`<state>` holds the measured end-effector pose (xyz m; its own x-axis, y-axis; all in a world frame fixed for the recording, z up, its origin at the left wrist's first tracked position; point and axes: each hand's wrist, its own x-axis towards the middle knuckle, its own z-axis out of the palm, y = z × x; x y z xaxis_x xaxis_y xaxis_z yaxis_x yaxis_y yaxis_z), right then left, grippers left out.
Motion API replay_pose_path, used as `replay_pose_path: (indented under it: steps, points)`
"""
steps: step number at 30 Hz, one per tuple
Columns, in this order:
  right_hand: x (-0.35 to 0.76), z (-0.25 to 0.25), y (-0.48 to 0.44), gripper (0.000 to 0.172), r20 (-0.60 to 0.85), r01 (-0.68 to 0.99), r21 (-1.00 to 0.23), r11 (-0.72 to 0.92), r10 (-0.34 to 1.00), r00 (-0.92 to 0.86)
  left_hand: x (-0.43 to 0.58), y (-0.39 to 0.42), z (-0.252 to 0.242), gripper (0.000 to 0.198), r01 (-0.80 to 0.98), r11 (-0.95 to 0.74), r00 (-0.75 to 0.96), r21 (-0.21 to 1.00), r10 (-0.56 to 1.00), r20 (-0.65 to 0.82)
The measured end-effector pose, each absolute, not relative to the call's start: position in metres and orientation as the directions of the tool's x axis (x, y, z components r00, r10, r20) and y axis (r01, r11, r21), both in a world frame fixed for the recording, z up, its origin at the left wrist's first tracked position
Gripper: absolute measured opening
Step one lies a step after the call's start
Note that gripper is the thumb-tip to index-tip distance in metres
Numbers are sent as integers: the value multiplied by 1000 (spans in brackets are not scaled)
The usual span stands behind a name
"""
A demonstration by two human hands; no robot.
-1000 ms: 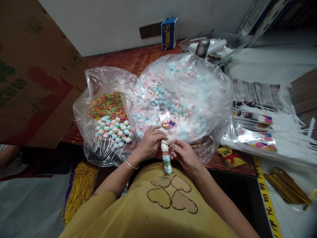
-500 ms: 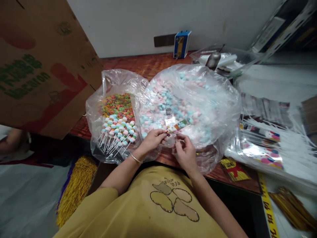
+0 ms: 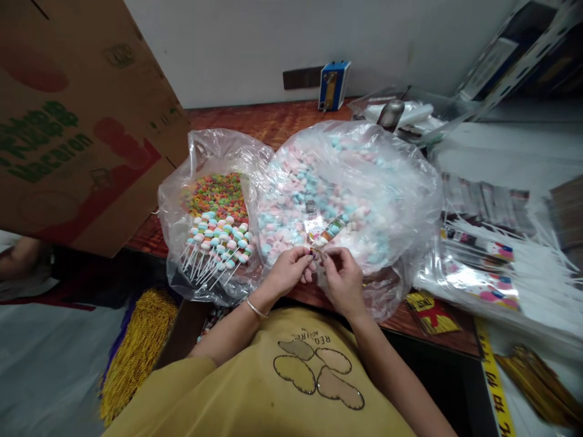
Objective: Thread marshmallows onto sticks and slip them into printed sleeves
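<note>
My left hand (image 3: pixel 288 271) and my right hand (image 3: pixel 340 274) meet in front of my chest, both pinched on the lower end of a small clear packet of candy (image 3: pixel 328 231) that points up and away to the right. Behind the hands a large clear bag (image 3: pixel 401 182) is full of pink, white and blue candies. To its left a smaller clear bag (image 3: pixel 182 200) holds colourful ring candies and several candy skewers (image 3: pixel 214 243) with white sticks.
A big cardboard box (image 3: pixel 77 127) stands at the left. Printed clear wrappers (image 3: pixel 478 267) and white sticks lie at the right. Gold twist ties (image 3: pixel 532 376) are at the lower right, a yellow tassel bundle (image 3: pixel 136 346) at the lower left. Another person's arm (image 3: pixel 18 258) shows under the box.
The candy packet hung downward between my hands a second ago. It has been turned up and now points away to the right, and my hands have closed together on its lower end.
</note>
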<state>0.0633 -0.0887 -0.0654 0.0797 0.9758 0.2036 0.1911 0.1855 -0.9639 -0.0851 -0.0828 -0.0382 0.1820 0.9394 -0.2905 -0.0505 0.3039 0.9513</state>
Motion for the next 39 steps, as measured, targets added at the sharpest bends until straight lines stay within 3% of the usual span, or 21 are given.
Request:
replay_pose_path:
  steps: [5, 9, 15, 19, 25, 29, 32, 36, 39]
  points:
    - [67, -61, -95, 15, 64, 27, -997, 66, 996, -66, -89, -81, -40, 20, -25, 300, 161, 954, 943, -292]
    - [64, -51, -97, 23, -6, -202, -979, -19, 998, -62, -87, -83, -47, 14, 21, 278, 179, 960, 944, -277]
    - [53, -54, -88, 38, -186, -461, -870, -174, 982, -20, -83, -90, -47, 20, 248, 29, 222, 968, 971, -86]
    - [53, -62, -86, 32, -190, -462, -871, -168, 982, 1, -85, -91, -45, 19, 447, -151, 240, 882, 970, 45]
    - [54, -63, -87, 31, -202, -468, -863, -191, 979, -26, -83, -90, -47, 24, 484, -172, 245, 858, 968, 56]
    - [53, -66, -86, 33, -222, -515, -830, -211, 974, -41, -82, -91, -45, 26, 534, -284, 291, 797, 946, 142]
    - [52, -70, -86, 34, -216, -515, -836, -189, 976, -7, -79, -93, -42, 22, 481, -265, 291, 835, 947, 133]
    - [52, -68, -89, 30, -193, -475, -865, -161, 981, 19, -72, -93, -41, 28, 206, -13, 186, 979, 982, -26]
    - [55, -65, -92, 28, -156, -392, -910, -135, 988, 20, -71, -90, -45, 24, 34, 112, 121, 993, 986, -115]
